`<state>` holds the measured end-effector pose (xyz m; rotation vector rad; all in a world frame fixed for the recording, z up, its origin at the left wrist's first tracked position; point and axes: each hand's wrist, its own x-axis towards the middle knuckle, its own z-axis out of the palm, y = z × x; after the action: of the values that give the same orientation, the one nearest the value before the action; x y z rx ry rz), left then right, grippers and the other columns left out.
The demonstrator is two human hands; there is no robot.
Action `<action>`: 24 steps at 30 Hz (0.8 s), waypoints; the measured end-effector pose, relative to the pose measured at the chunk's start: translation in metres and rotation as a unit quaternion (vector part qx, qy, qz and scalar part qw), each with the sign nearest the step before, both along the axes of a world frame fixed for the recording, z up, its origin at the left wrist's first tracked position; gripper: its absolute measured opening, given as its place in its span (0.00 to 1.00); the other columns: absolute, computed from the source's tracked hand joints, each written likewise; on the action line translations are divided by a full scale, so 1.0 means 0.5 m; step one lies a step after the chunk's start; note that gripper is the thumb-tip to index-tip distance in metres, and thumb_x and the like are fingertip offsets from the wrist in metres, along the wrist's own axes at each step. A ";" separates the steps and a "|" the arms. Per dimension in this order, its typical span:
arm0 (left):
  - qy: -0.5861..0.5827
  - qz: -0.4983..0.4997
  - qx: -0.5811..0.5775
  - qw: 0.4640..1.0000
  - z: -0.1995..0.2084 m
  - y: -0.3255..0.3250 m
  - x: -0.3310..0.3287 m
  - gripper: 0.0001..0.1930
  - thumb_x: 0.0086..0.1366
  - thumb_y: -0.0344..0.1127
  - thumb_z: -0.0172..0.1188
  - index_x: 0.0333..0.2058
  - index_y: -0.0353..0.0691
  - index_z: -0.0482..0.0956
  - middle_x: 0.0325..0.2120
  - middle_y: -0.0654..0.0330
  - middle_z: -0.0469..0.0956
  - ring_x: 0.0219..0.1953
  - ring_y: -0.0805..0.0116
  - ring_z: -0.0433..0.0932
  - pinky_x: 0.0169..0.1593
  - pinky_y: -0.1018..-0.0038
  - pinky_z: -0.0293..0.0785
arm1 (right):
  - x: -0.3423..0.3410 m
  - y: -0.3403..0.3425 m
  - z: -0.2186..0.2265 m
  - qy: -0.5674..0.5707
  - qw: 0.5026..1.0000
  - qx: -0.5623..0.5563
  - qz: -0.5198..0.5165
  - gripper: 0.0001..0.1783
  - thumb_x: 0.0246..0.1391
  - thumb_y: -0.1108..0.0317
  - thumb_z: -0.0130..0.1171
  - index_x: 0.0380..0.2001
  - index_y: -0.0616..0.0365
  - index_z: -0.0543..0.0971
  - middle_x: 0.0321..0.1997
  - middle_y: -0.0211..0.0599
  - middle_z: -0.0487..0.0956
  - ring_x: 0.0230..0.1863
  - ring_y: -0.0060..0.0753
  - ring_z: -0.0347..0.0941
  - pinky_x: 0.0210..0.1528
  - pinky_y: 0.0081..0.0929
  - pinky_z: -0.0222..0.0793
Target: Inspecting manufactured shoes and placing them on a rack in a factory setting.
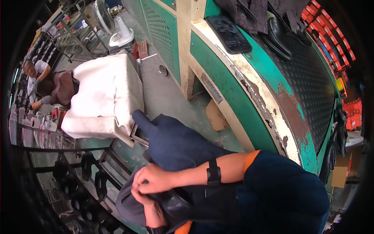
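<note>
My right hand and my left hand meet over my lap, their fingers curled and touching each other. Whatever may be between the fingertips is too small or hidden to make out. Under my hands lies a black piece with a ribbed patch, partly covered by my right forearm; its kind is unclear. A dark cloth covers my knee beside the left hand. Each wrist wears a black band.
A green and cream machine with peeling paint rises on the right, carrying a phone and black footwear. A white-covered block stands ahead left. Black racks are nearby left; a gloved person sits beyond, near a fan.
</note>
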<state>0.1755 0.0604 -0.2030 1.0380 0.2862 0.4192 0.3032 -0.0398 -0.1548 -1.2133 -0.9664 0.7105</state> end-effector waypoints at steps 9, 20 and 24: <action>0.008 0.098 -0.033 0.995 0.067 0.002 0.024 0.34 0.71 0.57 0.39 0.56 0.29 0.75 0.54 0.50 0.77 0.62 0.62 0.71 0.66 0.67 0.63 | 0.127 0.064 -0.036 0.223 0.963 -0.147 -0.033 0.21 0.54 0.55 0.52 0.24 0.57 0.89 0.27 0.35 0.86 0.30 0.29 0.80 0.39 0.27 0.74; -0.080 0.250 0.312 0.913 0.041 -0.047 0.062 0.32 0.69 0.38 0.60 0.65 0.32 0.58 0.62 0.44 0.68 0.64 0.55 0.71 0.70 0.59 0.62 | 0.124 0.132 -0.114 0.389 0.908 -0.045 -0.147 0.29 0.61 0.46 0.50 0.36 0.66 0.83 0.35 0.44 0.85 0.38 0.33 0.81 0.48 0.28 0.73; 0.130 0.337 0.505 0.784 0.112 -0.098 0.028 0.32 0.71 0.49 0.50 0.63 0.31 0.60 0.60 0.44 0.70 0.67 0.51 0.66 0.71 0.60 0.59 | 0.091 0.134 -0.065 0.418 0.901 -0.002 -0.116 0.25 0.61 0.51 0.50 0.36 0.64 0.81 0.37 0.42 0.85 0.37 0.31 0.81 0.46 0.27 0.74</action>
<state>0.1894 0.0116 -0.1470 2.0662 0.7346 1.1601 0.3485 0.0272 -0.1873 -0.8599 -0.1004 0.9233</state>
